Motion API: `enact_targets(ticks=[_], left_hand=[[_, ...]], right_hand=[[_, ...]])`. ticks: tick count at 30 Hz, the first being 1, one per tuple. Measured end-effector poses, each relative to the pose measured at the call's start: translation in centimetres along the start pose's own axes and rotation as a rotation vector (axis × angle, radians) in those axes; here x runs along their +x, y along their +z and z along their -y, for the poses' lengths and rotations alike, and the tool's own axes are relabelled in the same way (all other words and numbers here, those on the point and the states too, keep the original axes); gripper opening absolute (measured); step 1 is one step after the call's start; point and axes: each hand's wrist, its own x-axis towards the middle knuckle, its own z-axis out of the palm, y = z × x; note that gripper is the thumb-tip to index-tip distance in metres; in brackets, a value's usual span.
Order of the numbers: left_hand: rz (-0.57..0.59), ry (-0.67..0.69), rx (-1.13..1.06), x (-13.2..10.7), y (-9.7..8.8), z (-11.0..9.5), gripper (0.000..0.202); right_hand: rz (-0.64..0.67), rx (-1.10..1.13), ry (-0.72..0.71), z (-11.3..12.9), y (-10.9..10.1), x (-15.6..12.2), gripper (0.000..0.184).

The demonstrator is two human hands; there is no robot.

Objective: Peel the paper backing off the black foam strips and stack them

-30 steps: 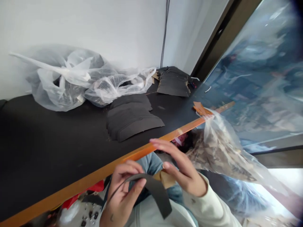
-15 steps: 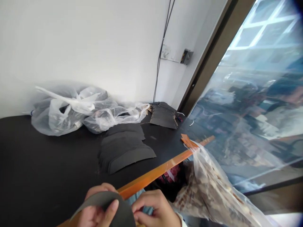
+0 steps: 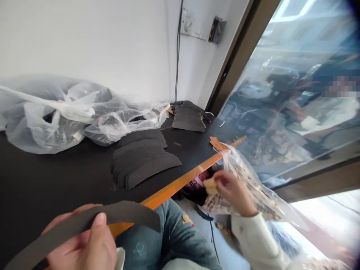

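Grey foam strip (image 3: 126, 212) stays clamped in the left hand (image 3: 84, 247); the right hand (image 3: 233, 191) (pinching a tan scrap (image 3: 209, 185)) has left it for the bag (image 3: 253, 176) at the bench (image 3: 180, 183) edge.

Left hand (image 3: 84, 243) grips dark strip (image 3: 84, 221); right hand (image 3: 233, 193) pinches tan scrap (image 3: 209, 185).

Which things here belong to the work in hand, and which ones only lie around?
In hand:
- dark strip, gripped by the left hand
- tan scrap, pinched by the right hand
- clear scrap bag, at the right hand

Lying about, untouched:
- stack of dark pieces
- white plastic bags
- far stack
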Motion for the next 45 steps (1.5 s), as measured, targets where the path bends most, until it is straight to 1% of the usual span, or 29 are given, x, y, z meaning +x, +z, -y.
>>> enact_targets(ticks=[1, 2, 4, 5, 8, 10, 12, 14, 16, 18, 19, 20, 21, 22, 23, 24, 25, 26, 27, 28, 30, 32, 33, 34, 36, 38, 40, 42, 45], left_hand=[[-0.020, -0.029, -0.008, -0.1, 0.4, -0.5, 0.026], [-0.025, -0.068, -0.015, -0.1, 0.7, -0.8, 0.027], [0.026, -0.157, -0.029, -0.5, 1.4, -1.0, 0.028], [0.063, -0.200, -0.051, -0.9, 1.6, -0.9, 0.029], [0.150, -0.315, -0.123, -2.1, 2.1, -0.1, 0.035], [0.200, -0.370, -0.105, -2.8, 2.1, 0.6, 0.039], [0.245, -0.418, -0.075, -3.4, 2.0, 1.3, 0.042], [0.306, -0.464, -0.072, -3.9, 2.0, 1.9, 0.041], [0.359, -0.488, -0.082, -4.2, 2.2, 2.1, 0.037], [0.407, -0.454, -0.096, -4.7, 2.7, 1.7, 0.033], [0.431, -0.415, -0.107, -5.0, 3.0, 1.3, 0.030], [0.458, -0.367, -0.125, -5.3, 3.4, 0.9, 0.027], [0.495, -0.317, -0.147, -5.6, 3.9, 0.4, 0.023], [0.541, -0.264, -0.169, -5.9, 4.3, 0.0, 0.019], [0.581, -0.205, -0.189, -6.1, 4.6, -0.3, 0.016], [0.622, -0.137, -0.195, -6.1, 4.9, -0.6, 0.011], [0.667, -0.048, -0.173, -6.0, 5.1, -0.7, 0.005], [0.700, 0.067, -0.104, -5.5, 5.1, -0.7, 0.003], [0.706, 0.200, 0.016, -4.8, 5.0, -0.7, 0.009], [0.682, 0.336, 0.176, -3.9, 4.8, -0.6, 0.015], [0.550, 0.563, 0.527, -1.5, 4.2, -0.3, 0.022], [0.397, 0.670, 0.777, 0.9, 3.8, 0.0, 0.021], [0.357, 0.693, 0.856, 1.9, 3.7, 0.2, 0.021], [0.348, 0.703, 0.918, 2.6, 3.7, 0.5, 0.022], [0.392, 0.697, 1.002, 3.4, 3.8, 0.9, 0.026], [0.446, 0.665, 1.041, 3.4, 4.0, 1.4, 0.027], [0.473, 0.620, 1.038, 3.0, 4.2, 1.7, 0.025], [0.472, 0.572, 1.016, 2.7, 4.2, 1.8, 0.025], [0.464, 0.526, 0.999, 2.7, 4.2, 1.8, 0.029]], right_hand=[[-0.123, -0.186, 0.192, -2.2, -1.3, 0.7, 0.022], [-0.214, -0.278, 0.310, -4.3, -2.6, 1.4, 0.027], [-0.327, -0.398, 0.454, -8.1, -4.5, 2.8, 0.038], [-0.332, -0.435, 0.495, -9.7, -5.1, 3.4, 0.039], [-0.202, -0.485, 0.533, -12.6, -5.1, 4.5, 0.030], [-0.106, -0.515, 0.549, -13.5, -4.6, 4.9, 0.024], [-0.058, -0.559, 0.569, -13.6, -4.6, 5.0, 0.024], [-0.048, -0.601, 0.572, -12.9, -5.6, 5.0, 0.025], [-0.073, -0.642, 0.570, -11.0, -6.9, 4.8, 0.031], [-0.126, -0.628, 0.519, -7.4, -7.6, 4.1, 0.039], [-0.143, -0.586, 0.446, -5.0, -7.4, 3.6, 0.040], [-0.185, -0.408, 0.264, -2.3, -6.8, 2.9, 0.040], [-0.175, -0.195, 0.057, 0.6, -5.8, 2.0, 0.040], [-0.128, 0.000, -0.155, 3.4, -4.4, 1.1, 0.040], [-0.042, 0.138, -0.317, 5.9, -2.8, 0.2, 0.041], [0.051, 0.241, -0.424, 8.1, -1.1, -0.5, 0.043], [0.119, 0.325, -0.485, 9.7, 0.5, -1.1, 0.038], [0.148, 0.380, -0.508, 10.7, 1.8, -1.5, 0.028], [0.142, 0.406, -0.499, 11.2, 2.9, -1.6, 0.020], [0.110, 0.414, -0.473, 11.2, 3.6, -1.6, 0.016], [0.011, 0.392, -0.410, 10.3, 4.2, -1.2, 0.011], [-0.054, 0.384, -0.396, 9.0, 4.0, -0.7, 0.008], [-0.060, 0.393, -0.412, 8.4, 3.8, -0.6, 0.006], [-0.051, 0.411, -0.438, 8.0, 3.6, -0.5, 0.004], [-0.001, 0.445, -0.486, 7.7, 3.5, -0.8, 0.004], [0.061, 0.461, -0.482, 7.7, 3.6, -1.3, 0.006], [0.095, 0.464, -0.438, 7.9, 4.0, -1.9, 0.006], [0.098, 0.456, -0.402, 8.2, 4.5, -2.5, 0.007], [0.065, 0.397, -0.395, 8.6, 5.4, -3.0, 0.016]])
